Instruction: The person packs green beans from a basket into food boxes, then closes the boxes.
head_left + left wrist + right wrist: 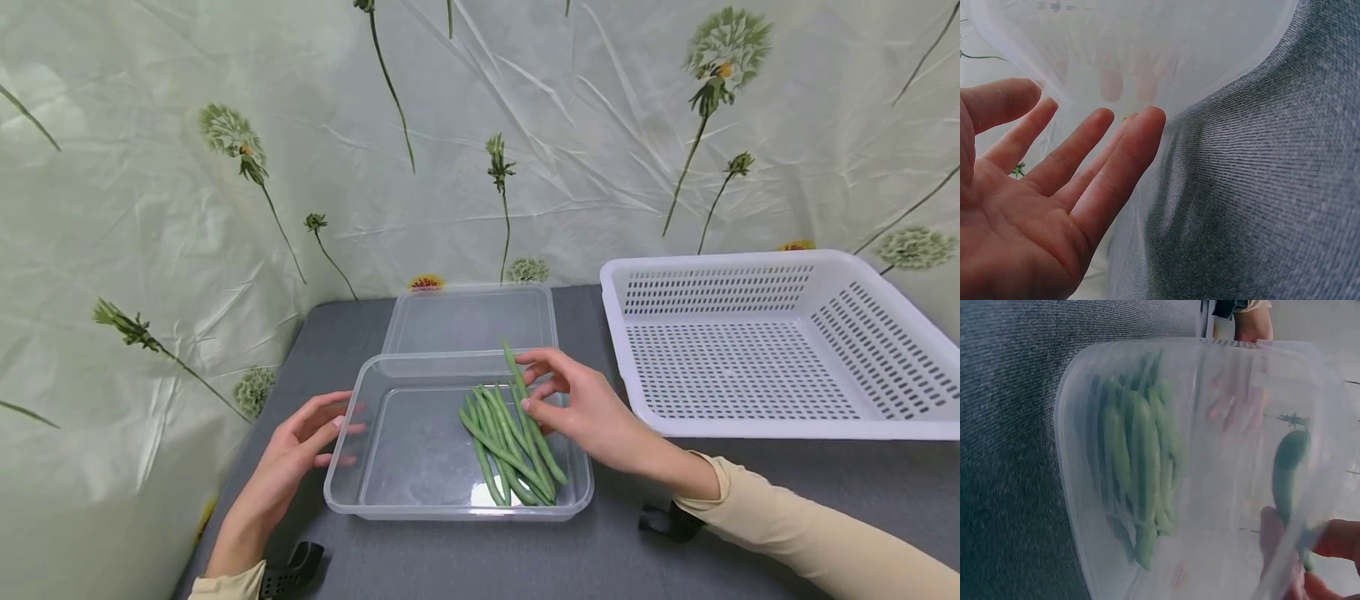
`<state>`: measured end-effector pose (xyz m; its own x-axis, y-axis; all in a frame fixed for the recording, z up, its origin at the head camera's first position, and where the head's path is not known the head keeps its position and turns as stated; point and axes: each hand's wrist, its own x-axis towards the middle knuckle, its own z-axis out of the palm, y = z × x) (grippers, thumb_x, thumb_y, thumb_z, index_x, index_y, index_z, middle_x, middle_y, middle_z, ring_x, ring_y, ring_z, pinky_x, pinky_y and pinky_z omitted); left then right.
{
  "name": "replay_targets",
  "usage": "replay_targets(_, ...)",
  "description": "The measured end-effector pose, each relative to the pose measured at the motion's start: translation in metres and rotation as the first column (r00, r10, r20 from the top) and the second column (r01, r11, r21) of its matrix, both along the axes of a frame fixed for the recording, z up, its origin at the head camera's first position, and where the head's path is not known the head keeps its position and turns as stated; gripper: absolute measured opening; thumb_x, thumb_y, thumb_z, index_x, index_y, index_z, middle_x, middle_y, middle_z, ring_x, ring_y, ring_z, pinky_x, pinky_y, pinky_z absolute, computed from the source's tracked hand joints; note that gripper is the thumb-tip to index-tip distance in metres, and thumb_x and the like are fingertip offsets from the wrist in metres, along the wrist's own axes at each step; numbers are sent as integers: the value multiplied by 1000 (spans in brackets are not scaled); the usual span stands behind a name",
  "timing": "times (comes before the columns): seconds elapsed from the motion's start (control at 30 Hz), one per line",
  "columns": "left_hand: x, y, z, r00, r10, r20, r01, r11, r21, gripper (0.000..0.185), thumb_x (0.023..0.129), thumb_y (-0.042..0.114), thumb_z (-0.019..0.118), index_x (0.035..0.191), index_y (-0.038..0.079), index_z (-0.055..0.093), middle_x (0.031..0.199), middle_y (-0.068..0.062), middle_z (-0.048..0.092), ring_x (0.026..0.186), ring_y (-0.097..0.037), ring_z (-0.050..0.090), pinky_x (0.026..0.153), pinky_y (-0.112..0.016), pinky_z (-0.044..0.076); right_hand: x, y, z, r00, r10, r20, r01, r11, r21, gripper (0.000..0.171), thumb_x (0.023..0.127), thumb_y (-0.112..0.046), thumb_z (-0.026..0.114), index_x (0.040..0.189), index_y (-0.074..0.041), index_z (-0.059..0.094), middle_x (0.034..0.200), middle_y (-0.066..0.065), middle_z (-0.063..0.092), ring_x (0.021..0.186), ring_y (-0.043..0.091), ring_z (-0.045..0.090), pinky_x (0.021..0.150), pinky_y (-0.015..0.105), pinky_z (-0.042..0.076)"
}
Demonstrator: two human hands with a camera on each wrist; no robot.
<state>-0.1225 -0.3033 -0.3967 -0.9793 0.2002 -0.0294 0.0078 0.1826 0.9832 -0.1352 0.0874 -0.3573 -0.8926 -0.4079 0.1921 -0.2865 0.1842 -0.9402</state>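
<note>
A clear plastic container (397,510) stands open on the grey cloth. Several green beans (495,458) lie bunched in its right half. At the right wall, my right hand (585,408) pinches one green bean (513,364) between thumb and fingers, its upper end rising above the far rim. Through the cloudy wall in the right wrist view, that bean shows apart from the bunch. My left hand (281,458) is by the container's left wall, its fingers (1119,172) extended and spread; whether they touch the wall I cannot tell.
A flat clear lid (468,321) lies just behind the container. To the right is a large white perforated basket (618,333). Flower-printed sheeting (420,217) hangs behind and along the left of the grey cloth (465,558). Black straps (292,571) sit at both wrists.
</note>
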Motion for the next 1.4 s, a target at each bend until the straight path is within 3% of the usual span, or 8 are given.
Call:
replay_targets(0.23,0,1,1,1000,-3,0,3,1000,6,43,104,21,54,143,6,44,137,-22,54,111,-22,64,76,-51,58,1,-4,-6,987,-19,-159,54,974,221,46,88,-2,70,130,-13,56,105,-2,62,84,7,64,63,28,54)
replay_targets(0.47,-1,1,2,1000,-3,-5,3,1000,-4,43,104,21,54,143,7,45,137,-24,53,111,-24,64,76,-51,58,6,-4,-3,981,-38,-189,86,965,250,45,87,-10,75,128,-18,59,103,-7,61,82,4,64,59,27,52)
replay_targets(0.83,-1,0,1,1000,-13,-6,13,1000,2,42,104,20,53,143,6,45,136,-22,54,112,-24,64,76,-51,58,10,-1,-6,980,-24,-199,63,979,195,41,88,-4,73,124,-18,62,105,5,64,83,7,64,65,26,57)
replay_targets(1.07,-1,0,2,1000,-11,-2,11,1000,-13,43,104,22,54,143,7,45,136,-22,55,112,-23,64,76,-50,59,11,-1,-11,992,-20,-121,23,999,22,37,90,2,68,122,-16,64,112,9,64,84,17,64,63,33,60)
replay_targets(1.13,-1,0,2,1000,-7,0,7,1000,-11,42,104,22,54,142,7,45,136,-22,55,111,-23,64,76,-50,59,12,0,-14,990,-31,-136,26,999,-36,36,91,2,67,122,-15,64,110,8,64,86,20,64,65,36,60)
replay_targets(1.23,-3,0,2,1000,0,6,0,1000,-2,42,103,22,54,142,7,46,134,-21,55,111,-23,64,76,-50,59,11,1,-18,969,-82,-235,62,994,-91,34,93,3,65,123,-14,63,107,5,64,93,21,62,74,35,58)
replay_targets(1.4,-6,1,3,1000,13,15,-13,1000,10,43,103,23,55,142,6,46,132,-21,57,109,-24,65,76,-50,59,7,4,-22,903,-162,-398,147,987,-69,39,92,4,64,128,-11,60,120,2,61,114,21,55,97,34,46)
